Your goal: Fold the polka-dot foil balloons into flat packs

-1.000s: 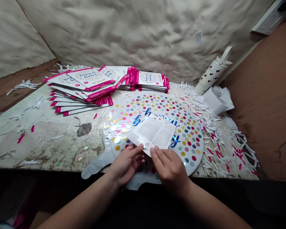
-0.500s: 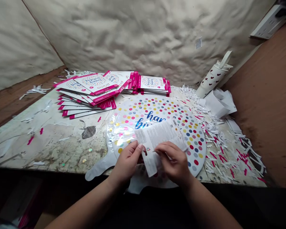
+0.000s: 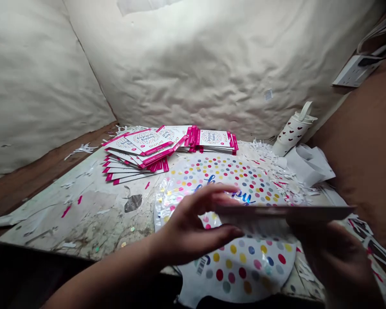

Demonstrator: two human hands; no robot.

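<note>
Gripping a card (image 3: 260,212) above the spotty balloon (image 3: 234,268) with right fingers (image 3: 307,240), left fingers (image 3: 223,188) half open; likely needing a left pinch next.

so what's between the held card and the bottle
Part of the dotted sheet and paper shreds show between card and bottle in the head view.

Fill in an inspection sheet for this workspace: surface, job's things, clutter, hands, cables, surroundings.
Surface: worn, stained table with a dark patch.
Job's things: flat dotted balloon beneath the hands; raised packet, nearly edge-on, blurred; uneven pile of pink-edged packets behind, neater stack beside it.
Clutter: paper shreds, mostly at right; heart-patterned tumbler; crumpled white paper.
Left hand: thumb and fingers apart around the raised packet's left end; contact unclear.
Right hand: holds its right end, in shadow.
Cables: dark plug-like shape at the wall socket; no lead clear.
Surroundings: wrinkled wall covering; brown panel at right.
</note>
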